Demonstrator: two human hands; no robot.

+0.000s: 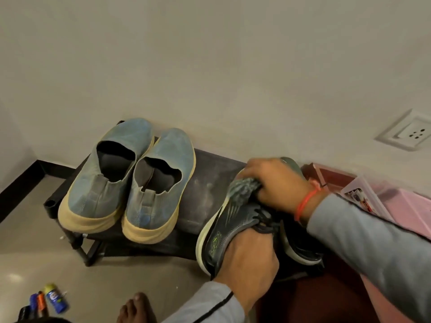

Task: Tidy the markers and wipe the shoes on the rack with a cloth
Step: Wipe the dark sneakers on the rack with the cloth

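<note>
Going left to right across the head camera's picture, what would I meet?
Coloured markers on the floor → pair of blue slip-on shoes with cream soles → dark grey laced sneaker → pink plastic bin.

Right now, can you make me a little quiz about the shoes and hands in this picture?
1. True or false: the blue slip-on shoes sit on the rack.
2. Which hand presses the cloth on the dark sneaker? A left, B right.
3. Fill in: the markers lie on the ____.

Key:
1. True.
2. B: the right hand wipes while the left hand holds the sneaker.
3. Floor.
</note>
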